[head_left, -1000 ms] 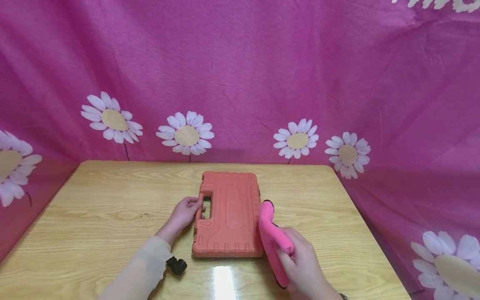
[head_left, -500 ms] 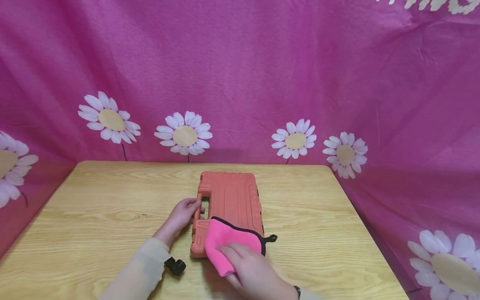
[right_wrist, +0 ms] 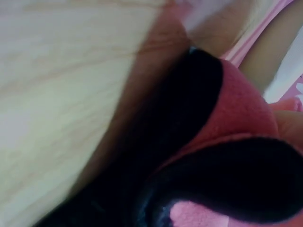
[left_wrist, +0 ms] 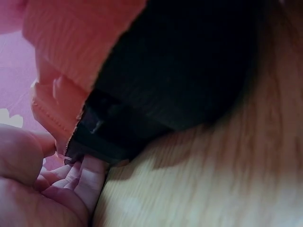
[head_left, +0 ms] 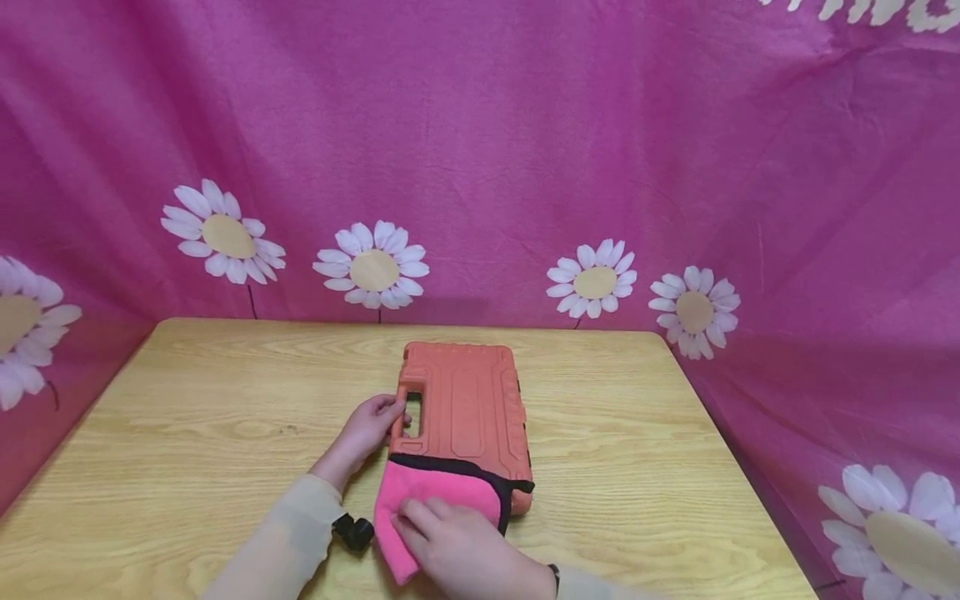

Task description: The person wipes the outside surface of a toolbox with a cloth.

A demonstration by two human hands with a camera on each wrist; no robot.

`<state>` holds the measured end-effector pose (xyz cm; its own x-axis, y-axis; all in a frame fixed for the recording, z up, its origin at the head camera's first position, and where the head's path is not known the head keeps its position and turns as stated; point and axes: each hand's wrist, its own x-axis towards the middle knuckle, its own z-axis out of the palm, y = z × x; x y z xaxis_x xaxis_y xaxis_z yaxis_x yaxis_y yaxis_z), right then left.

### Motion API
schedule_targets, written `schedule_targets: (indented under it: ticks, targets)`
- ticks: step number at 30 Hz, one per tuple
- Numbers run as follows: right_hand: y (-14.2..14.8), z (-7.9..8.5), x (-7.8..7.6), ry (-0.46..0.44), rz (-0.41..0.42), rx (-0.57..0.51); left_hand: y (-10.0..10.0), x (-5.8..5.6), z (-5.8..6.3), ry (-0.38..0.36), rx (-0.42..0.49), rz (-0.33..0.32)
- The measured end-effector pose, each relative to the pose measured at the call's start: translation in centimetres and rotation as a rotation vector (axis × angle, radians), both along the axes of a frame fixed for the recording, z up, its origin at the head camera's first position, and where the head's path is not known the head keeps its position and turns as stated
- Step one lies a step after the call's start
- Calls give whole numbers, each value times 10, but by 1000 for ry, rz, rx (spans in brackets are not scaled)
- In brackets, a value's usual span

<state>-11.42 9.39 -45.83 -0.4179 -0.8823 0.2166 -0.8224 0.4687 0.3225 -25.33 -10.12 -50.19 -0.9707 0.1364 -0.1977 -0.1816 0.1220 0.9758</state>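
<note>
The orange case (head_left: 465, 408) lies flat on the table (head_left: 210, 400), its handle (head_left: 397, 432) toward the left hand (head_left: 367, 427), which grips it with the thumb above and fingers curled beneath, likely to steady the case; the pink cloth (head_left: 442, 483) lies across the case's near end, black trim outward, perhaps so the soft face can be pressed there; the right hand (head_left: 468, 542) has its fingers bunched, pinching a fold of that cloth, not spread.
</note>
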Motion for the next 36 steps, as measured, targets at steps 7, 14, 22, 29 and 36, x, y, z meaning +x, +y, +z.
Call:
schedule_targets:
  ticks: [7, 14, 22, 29, 36]
  targets:
    - [0, -1, 1, -20, -5, 52, 0, -1, 0, 2, -13, -13]
    - [4, -4, -2, -114, -6, 69, -1, -2, 0, 14, -65, -24]
    - [15, -6, -1, -119, 4, 114, -2, -2, -1, 17, -69, -28]
    - [29, -7, 0, -237, -46, 122, -3, -2, -1, 22, -64, -41]
    - [44, -6, 1, -246, -60, 69, -2, -3, -1, 7, -52, -29]
